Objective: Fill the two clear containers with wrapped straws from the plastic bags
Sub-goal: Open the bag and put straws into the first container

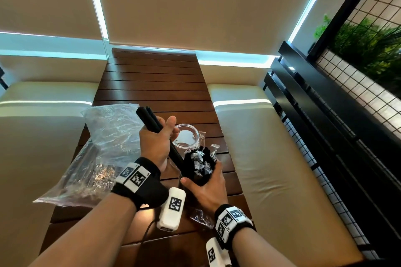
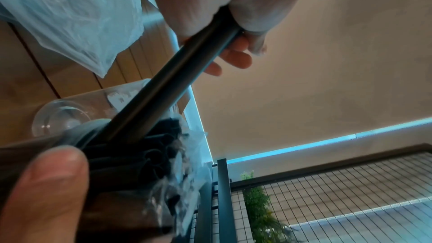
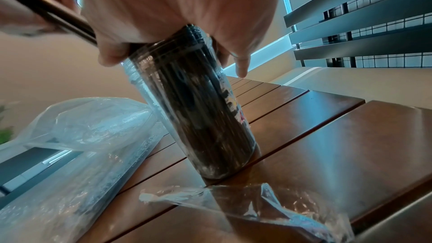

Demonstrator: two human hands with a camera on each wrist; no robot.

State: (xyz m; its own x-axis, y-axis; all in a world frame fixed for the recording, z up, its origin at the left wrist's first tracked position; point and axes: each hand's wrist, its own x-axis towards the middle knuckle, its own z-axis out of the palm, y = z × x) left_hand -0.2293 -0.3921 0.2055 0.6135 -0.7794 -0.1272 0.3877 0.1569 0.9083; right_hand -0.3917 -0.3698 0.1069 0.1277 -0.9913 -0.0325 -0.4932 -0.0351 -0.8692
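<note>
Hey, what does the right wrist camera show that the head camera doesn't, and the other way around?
Only the right wrist view shows the full jar's side wall, packed with black straws down to its base on the table. Only the head view shows the empty jar behind it and both wristbands. Both show the right hand gripping the full jar's top, the left hand holding a few straws, and the plastic bags.

I see a slatted wooden table (image 1: 156,84) between two cream cushioned seats (image 1: 271,136), tan roller blinds (image 1: 195,2) ahead, and green plants (image 1: 368,47) behind a black wire grid (image 1: 351,84) at my right.
</note>
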